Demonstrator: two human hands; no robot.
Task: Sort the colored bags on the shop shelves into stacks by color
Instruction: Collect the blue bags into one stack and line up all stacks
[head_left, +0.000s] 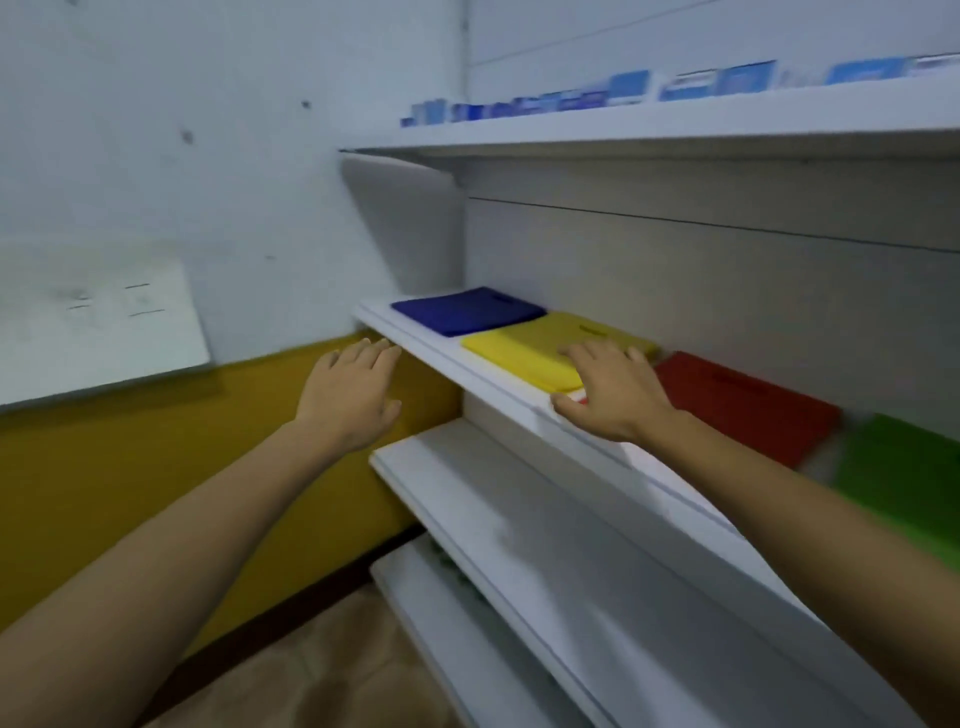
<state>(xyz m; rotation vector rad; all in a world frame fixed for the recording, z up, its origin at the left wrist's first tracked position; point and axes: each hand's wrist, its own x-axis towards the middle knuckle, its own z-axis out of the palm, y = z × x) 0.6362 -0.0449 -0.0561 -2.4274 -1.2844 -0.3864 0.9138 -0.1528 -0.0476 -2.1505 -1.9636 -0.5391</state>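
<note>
Lying in a row on the middle shelf (441, 358), four flat stacks of colored bags run from far left to near right: the blue bags (467, 310), the yellow bags (540, 345), the red bags (748, 405) and the green bags (904, 467). The blue and yellow stacks sit just beside each other. The red stack is set slightly apart from the yellow one, and the green stack, blurred at the frame's right edge, follows the red.

The right hand (608, 395) rests palm down on the near right corner of the yellow bags, fingers straight and spread, with the thumb lying along the shelf's front lip. The left hand (353, 395) is also flat, with its fingers extended and close together. It holds nothing, and its fingertips lie near the front lip at the shelf's left end. Whether they touch the lip cannot be told.

Above, an upper shelf (623, 130) carries a line of blue and white boxes (571, 98), too blurred to read. Below, a lower shelf (519, 519) and a bottom shelf (441, 623) show bare white surfaces. On the left, the wall has a yellow band (104, 493) under a pale upper part, with a white panel (93, 322) mounted on it. A brown floor (322, 665) is visible at the bottom.
</note>
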